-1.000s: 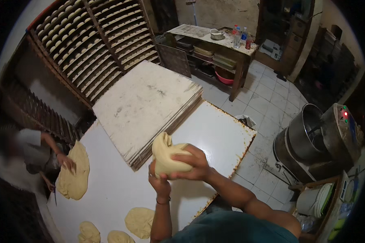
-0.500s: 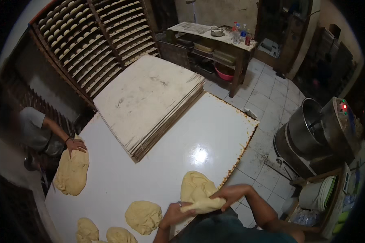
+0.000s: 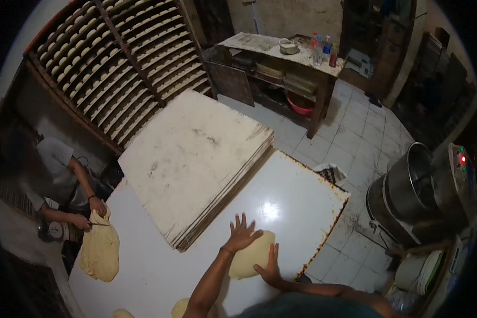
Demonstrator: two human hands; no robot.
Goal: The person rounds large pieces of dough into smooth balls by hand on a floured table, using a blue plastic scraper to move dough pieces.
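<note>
Pressing down near the right edge of the white desk (image 3: 159, 270), a dough lump (image 3: 249, 257) is being flattened under the left hand (image 3: 242, 233) and right hand (image 3: 270, 267), fingers spread open, so shaping looks barely started, with more lumps (image 3: 183, 307) left nearby.

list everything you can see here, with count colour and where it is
pale flattened dough piece: one, cream, under both hands on the table
glossy white metal table: one, white with rusty edge, centre
stack of floured wooden boards: one stack, off-white, on the table's far side
large slab of dough: one, cream, at the table's left end, handled by a co-worker in grey
small dough pieces: at least two, cream, bottom edge
steel mixer bowl: one, grey, right
wooden side table: one, top, with bottles
left hand: flat on the dough
right hand: flat on the dough's near edge
</note>
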